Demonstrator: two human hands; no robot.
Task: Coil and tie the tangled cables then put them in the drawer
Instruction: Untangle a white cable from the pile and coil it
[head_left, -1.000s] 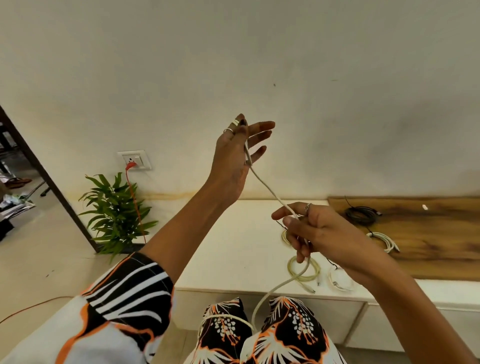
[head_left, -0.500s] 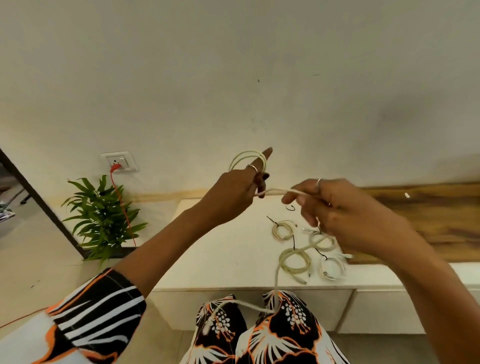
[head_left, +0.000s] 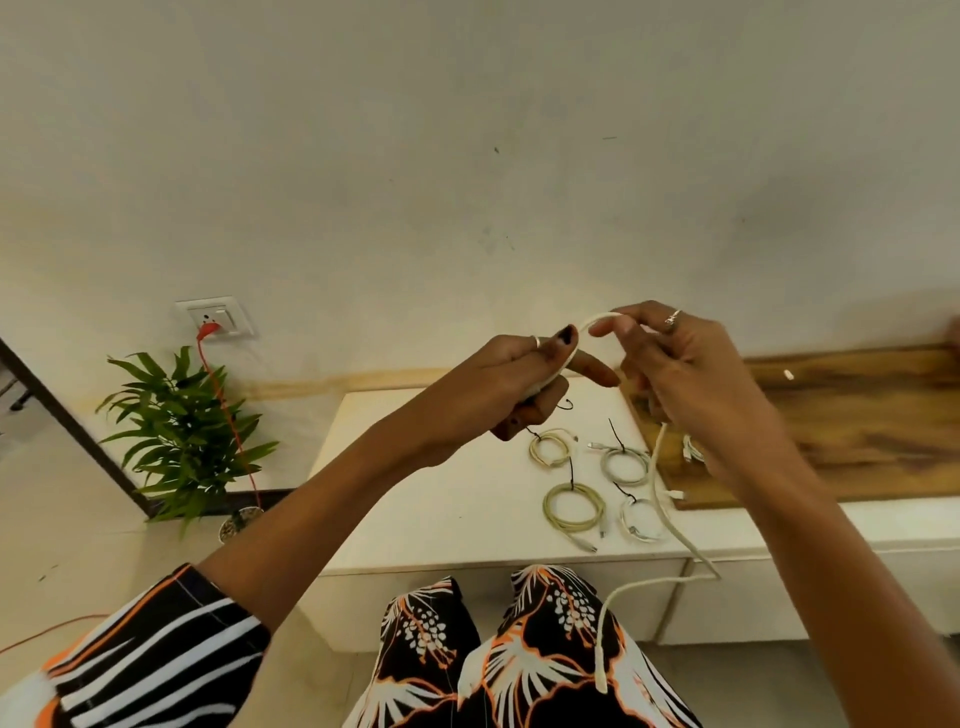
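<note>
Hands (head_left: 597, 374) closer now, both pinching white cable (head_left: 657, 488) (tail lower, over lap).

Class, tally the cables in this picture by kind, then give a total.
Tied cable coils on the white cabinet: 4
Loose cable held by left hand and right hand: 1
Partly hidden cable behind the right hand: 1
Red cord plugged into the wall socket: 1
Total: 7

white cable (head_left: 655, 483) partly hidden inside right hand (head_left: 691, 374)
</note>
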